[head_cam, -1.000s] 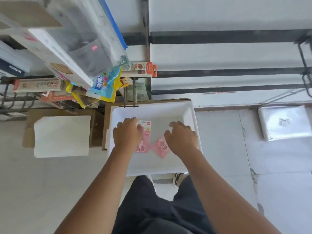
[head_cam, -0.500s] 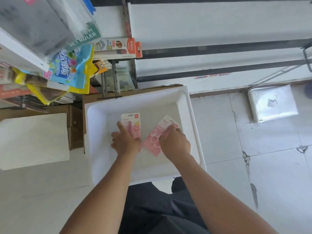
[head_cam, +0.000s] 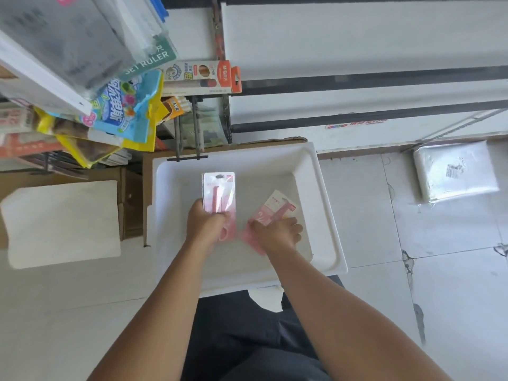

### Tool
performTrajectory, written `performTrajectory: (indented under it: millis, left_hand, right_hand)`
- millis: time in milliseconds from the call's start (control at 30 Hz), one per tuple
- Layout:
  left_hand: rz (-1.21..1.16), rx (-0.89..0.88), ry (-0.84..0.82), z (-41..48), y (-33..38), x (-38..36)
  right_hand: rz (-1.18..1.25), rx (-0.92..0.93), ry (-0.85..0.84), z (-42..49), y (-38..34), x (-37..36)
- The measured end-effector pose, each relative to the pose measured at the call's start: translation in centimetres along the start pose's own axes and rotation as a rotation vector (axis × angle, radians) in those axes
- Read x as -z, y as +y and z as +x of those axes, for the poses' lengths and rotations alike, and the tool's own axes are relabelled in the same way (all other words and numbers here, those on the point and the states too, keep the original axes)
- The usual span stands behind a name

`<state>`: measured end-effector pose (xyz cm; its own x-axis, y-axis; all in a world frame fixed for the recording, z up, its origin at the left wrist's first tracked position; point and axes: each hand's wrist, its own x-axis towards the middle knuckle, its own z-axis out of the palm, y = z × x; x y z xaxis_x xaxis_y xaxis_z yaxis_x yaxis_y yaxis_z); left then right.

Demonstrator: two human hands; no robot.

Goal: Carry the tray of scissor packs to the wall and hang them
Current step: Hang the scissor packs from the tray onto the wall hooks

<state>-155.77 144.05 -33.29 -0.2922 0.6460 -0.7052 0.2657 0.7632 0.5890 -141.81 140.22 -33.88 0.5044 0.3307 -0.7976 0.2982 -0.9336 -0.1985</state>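
Note:
A white tray (head_cam: 324, 204) sits on the floor against the wall, right below me. My left hand (head_cam: 206, 224) grips the lower end of a pink scissor pack (head_cam: 219, 192), which it holds upright above the tray's middle. My right hand (head_cam: 277, 233) pinches a second pink scissor pack (head_cam: 275, 207) that lies tilted, its top pointing to the upper right. Both hands are inside the tray. The scissor handles are partly hidden by my fingers.
Two empty black wall hooks (head_cam: 187, 133) jut out over the tray's far rim. Hanging goods, among them a blue-yellow bag (head_cam: 123, 111) and an orange pencil pack (head_cam: 203, 77), crowd the upper left. A cardboard box with a white sheet (head_cam: 60, 221) stands left; a wrapped white bundle (head_cam: 453, 171) lies right.
Both hands have closed on the packs and raised them from the tray floor. The left pack now stands up more; the view has tilted down towards the tray.

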Motion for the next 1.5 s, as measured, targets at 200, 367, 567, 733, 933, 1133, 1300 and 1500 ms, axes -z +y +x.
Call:
performTrajectory:
  millis: [200, 367, 567, 733, 933, 1133, 1300, 1500]
  left_hand:
    - [-0.111, -0.014, -0.033, -0.9, 1.0, 1.7]
    - [-0.167, -0.043, -0.027, -1.2, 1.4, 2.4]
    - [-0.199, -0.078, -0.022, -3.1, 2.5, 3.1]
    - [-0.199, -0.117, -0.091, -6.1, 4.3, 4.6]
    - [-0.171, -0.143, -0.154, -9.7, 5.3, 6.1]
    - [-0.182, -0.270, -0.308, -15.2, 8.2, 6.0]
    - [-0.247, -0.453, -0.332, -20.3, 12.4, 5.2]
    - [-0.339, -0.679, -0.285, -28.6, 16.1, 2.1]
  right_hand:
    - [0.052, -0.090, 0.089, 1.3, -1.2, -1.9]
    - [0.093, 0.000, 0.097, 2.1, -1.1, -0.7]
    - [0.405, 0.190, -0.039, 0.7, -0.5, 1.8]
    - [0.593, 0.311, -0.154, -3.1, -1.5, 5.7]
    - [0.697, 0.413, -0.233, -7.9, -1.7, 9.9]
    - [0.786, 0.527, -0.168, -11.9, -0.3, 14.2]
    - [0.825, 0.696, -0.126, -14.8, 0.9, 19.9]
    - [0.866, 0.915, -0.097, -17.9, 3.9, 29.5]
